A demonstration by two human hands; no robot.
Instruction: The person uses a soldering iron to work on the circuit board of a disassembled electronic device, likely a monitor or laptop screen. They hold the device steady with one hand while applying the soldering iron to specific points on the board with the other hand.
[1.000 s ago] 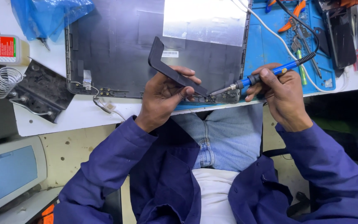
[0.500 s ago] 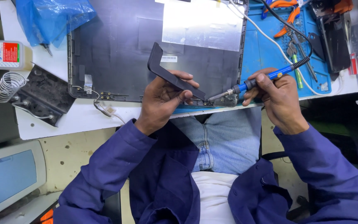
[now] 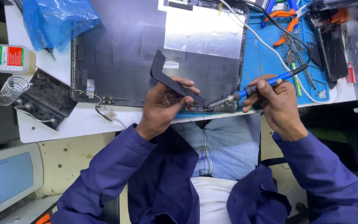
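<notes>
My left hand [image 3: 164, 105] has its fingers wrapped round a black angled plastic strip [image 3: 171, 81], pressing its lower end against the hinge corner [image 3: 222, 108] of the dark laptop lid [image 3: 146, 49] that lies on the desk [image 3: 63, 124] — my right hand [image 3: 272, 101] pinches the blue soldering iron [image 3: 257, 86] like a pen, its tip touching that same corner. I judge this to be the joining step at the hinge, in progress. What comes next calls for a steady tip on the joint and the strip kept still — no slipping toward my left fingers.
</notes>
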